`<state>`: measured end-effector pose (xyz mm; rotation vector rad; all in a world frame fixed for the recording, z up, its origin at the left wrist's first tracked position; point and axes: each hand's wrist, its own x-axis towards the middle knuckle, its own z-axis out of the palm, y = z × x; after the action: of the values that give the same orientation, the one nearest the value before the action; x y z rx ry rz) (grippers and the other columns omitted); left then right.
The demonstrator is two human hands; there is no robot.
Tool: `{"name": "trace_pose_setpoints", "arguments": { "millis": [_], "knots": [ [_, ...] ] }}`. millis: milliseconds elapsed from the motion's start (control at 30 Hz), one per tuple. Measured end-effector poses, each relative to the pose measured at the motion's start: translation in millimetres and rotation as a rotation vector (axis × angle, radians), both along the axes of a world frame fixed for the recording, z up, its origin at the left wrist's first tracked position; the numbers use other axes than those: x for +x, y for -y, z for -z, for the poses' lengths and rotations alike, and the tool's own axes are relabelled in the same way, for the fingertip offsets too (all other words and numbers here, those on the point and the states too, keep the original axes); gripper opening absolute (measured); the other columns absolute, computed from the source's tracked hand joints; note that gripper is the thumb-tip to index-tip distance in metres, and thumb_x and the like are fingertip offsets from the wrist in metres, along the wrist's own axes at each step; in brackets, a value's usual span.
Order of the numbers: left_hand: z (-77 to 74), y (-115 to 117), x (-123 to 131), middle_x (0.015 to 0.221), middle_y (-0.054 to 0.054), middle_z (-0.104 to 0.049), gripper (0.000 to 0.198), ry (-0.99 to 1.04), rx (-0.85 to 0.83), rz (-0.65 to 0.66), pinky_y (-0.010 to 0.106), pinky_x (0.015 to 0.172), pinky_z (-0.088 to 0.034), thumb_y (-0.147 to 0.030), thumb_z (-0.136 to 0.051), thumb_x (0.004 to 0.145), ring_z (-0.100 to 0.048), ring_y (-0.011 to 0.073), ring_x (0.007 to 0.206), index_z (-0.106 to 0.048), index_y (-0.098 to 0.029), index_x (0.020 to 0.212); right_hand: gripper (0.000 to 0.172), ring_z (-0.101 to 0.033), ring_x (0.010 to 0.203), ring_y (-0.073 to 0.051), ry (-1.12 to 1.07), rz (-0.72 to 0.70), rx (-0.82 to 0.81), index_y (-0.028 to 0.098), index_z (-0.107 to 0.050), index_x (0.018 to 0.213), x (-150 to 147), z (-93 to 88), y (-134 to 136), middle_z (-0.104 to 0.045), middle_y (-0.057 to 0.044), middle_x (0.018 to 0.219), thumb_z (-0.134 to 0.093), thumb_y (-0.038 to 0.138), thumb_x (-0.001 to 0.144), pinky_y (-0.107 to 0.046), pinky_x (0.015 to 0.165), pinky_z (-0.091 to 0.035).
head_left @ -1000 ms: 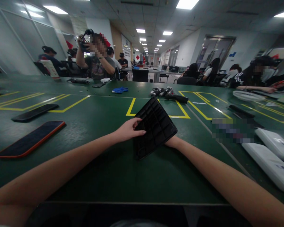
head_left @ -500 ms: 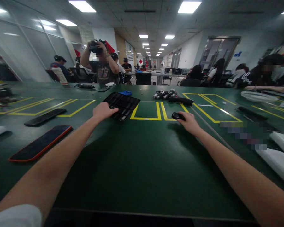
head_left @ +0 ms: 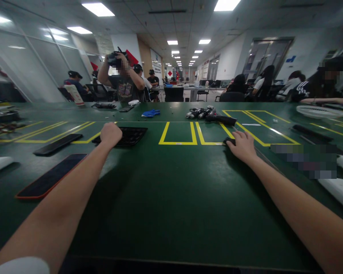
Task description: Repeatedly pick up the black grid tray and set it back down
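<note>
In the head view, my left hand [head_left: 111, 135] is closed on the near edge of a flat black keyboard-like panel [head_left: 133, 136] with a grid pattern. The panel now lies low on the green table, left of the middle, and its left part is partly hidden by my hand. My right hand [head_left: 241, 146] rests on a small black object shaped like a computer mouse [head_left: 229, 140]. Fingers and thumb bend around it, and most of it is hidden. It sits by the right end of a yellow taped outline [head_left: 214, 144].
On the left lie a black bar [head_left: 58, 144] and an orange-edged phone-like slab [head_left: 50, 177]. Blue gloves [head_left: 151, 113] and a bundle of dark and silver gear [head_left: 201, 112] are farther back. A white mesh-like oval [head_left: 320, 112] is at right. People sit beyond the green table [head_left: 165, 205].
My left hand has brought the tilted panel down and left onto the table, uncovering the blue gloves. My right hand has moved right with the mouse-shaped object.
</note>
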<state>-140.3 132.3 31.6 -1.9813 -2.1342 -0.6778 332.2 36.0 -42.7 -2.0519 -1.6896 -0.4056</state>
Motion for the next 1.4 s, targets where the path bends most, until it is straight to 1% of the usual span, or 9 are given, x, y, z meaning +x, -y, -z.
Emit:
{"name": "trace_pose_setpoints", "arguments": {
  "millis": [167, 333, 567, 700, 833, 967, 1067, 1200, 1400],
  "knots": [
    [26.3, 23.8, 70.6, 0.119, 0.008, -0.062, 0.048, -0.006, 0.004, 0.293, 0.027, 0.097, -0.040, -0.009, -0.032, 0.079, -0.055, 0.0186, 0.110, -0.053, -0.010, 0.122, 0.055, -0.025, 0.132, -0.034, 0.026, -0.300, -0.082, 0.007, -0.042, 0.131, -45.3, -5.3, 14.7, -0.038, -0.016, 0.140, -0.035, 0.038, 0.087, -0.056, 0.107, -0.021],
    [57.3, 34.0, 106.1, 0.134, 0.009, -0.050, 0.052, -0.038, -0.266, 0.586, 0.035, 0.104, -0.034, -0.007, -0.034, 0.077, -0.044, 0.0214, 0.125, -0.054, -0.014, 0.124, 0.058, -0.024, 0.135, -0.031, -0.019, -0.522, -0.407, 0.015, -0.037, 0.136, -70.4, -2.0, 24.7, -0.031, -0.010, 0.146, -0.026, 0.049, 0.090, -0.056, 0.109, -0.018],
    [58.7, 32.4, 101.6, 0.142, 0.012, -0.040, 0.048, -0.144, -0.115, 0.614, 0.039, 0.110, -0.023, -0.023, -0.031, 0.087, -0.031, 0.0229, 0.133, -0.046, -0.009, 0.131, 0.059, -0.029, 0.133, -0.031, -0.011, -0.515, -0.398, 0.012, -0.039, 0.135, -73.3, -6.2, 27.0, -0.034, -0.011, 0.144, -0.024, 0.048, 0.091, -0.053, 0.108, -0.023],
    [49.2, 86.2, 116.7, 0.144, 0.013, -0.036, 0.049, -0.174, -0.046, 0.732, 0.046, 0.109, -0.021, -0.035, -0.032, 0.090, -0.027, 0.0250, 0.135, -0.046, -0.012, 0.131, 0.054, -0.030, 0.132, -0.030, 0.051, -0.456, -0.183, 0.011, -0.044, 0.131, -53.7, -12.5, 22.9, -0.040, -0.011, 0.140, -0.028, 0.043, 0.091, -0.053, 0.108, -0.021],
    [43.6, 158.9, 132.7, 0.147, 0.006, -0.030, 0.051, -0.208, -0.322, 1.082, 0.046, 0.110, -0.019, -0.045, -0.034, 0.091, -0.024, 0.0234, 0.136, -0.036, -0.026, 0.138, 0.050, -0.026, 0.133, -0.032, 0.066, -0.168, 0.048, 0.009, -0.045, 0.129, -11.3, -13.3, 14.9, -0.041, -0.013, 0.139, -0.035, 0.037, 0.088, -0.055, 0.108, -0.017],
    [42.4, 190.9, 137.5, 0.150, 0.008, -0.021, 0.058, -0.207, -0.418, 1.138, 0.047, 0.110, -0.018, -0.052, -0.036, 0.088, -0.016, 0.0281, 0.138, -0.033, -0.027, 0.140, 0.057, -0.033, 0.128, -0.035, -0.017, -0.016, -0.111, 0.009, -0.043, 0.130, 21.2, -5.6, 6.3, -0.042, -0.016, 0.137, -0.039, 0.045, 0.086, -0.055, 0.103, -0.026],
    [42.4, 191.5, 137.6, 0.150, 0.008, -0.024, 0.057, -0.185, -0.401, 1.136, 0.048, 0.109, -0.019, -0.052, -0.037, 0.088, -0.018, 0.0287, 0.138, -0.035, -0.027, 0.139, 0.054, -0.046, 0.117, -0.032, -0.066, -0.060, -0.247, 0.006, -0.048, 0.125, 27.7, -1.4, 2.3, -0.050, -0.019, 0.128, -0.037, 0.043, 0.087, -0.044, 0.098, -0.036],
    [40.8, 171.5, 136.8, 0.141, 0.008, -0.042, 0.045, -0.153, -0.332, 1.120, 0.042, 0.105, -0.029, -0.041, -0.036, 0.091, -0.036, 0.0250, 0.129, -0.045, -0.024, 0.132, 0.053, -0.047, 0.115, -0.032, -0.054, -0.053, -0.254, 0.006, -0.048, 0.124, 24.8, -2.3, 3.1, -0.050, -0.019, 0.127, -0.035, 0.042, 0.088, -0.041, 0.099, -0.035],
    [32.2, 84.4, 98.4, 0.106, 0.012, -0.061, 0.034, -0.066, -0.090, 0.641, 0.034, 0.086, -0.044, -0.029, -0.036, 0.088, -0.057, 0.0220, 0.095, -0.061, -0.013, 0.104, 0.051, -0.047, 0.115, -0.033, -0.061, -0.042, -0.267, 0.007, -0.050, 0.122, 21.2, -5.9, 6.9, -0.049, -0.019, 0.127, -0.035, 0.041, 0.088, -0.042, 0.098, -0.035]
  ]
}}
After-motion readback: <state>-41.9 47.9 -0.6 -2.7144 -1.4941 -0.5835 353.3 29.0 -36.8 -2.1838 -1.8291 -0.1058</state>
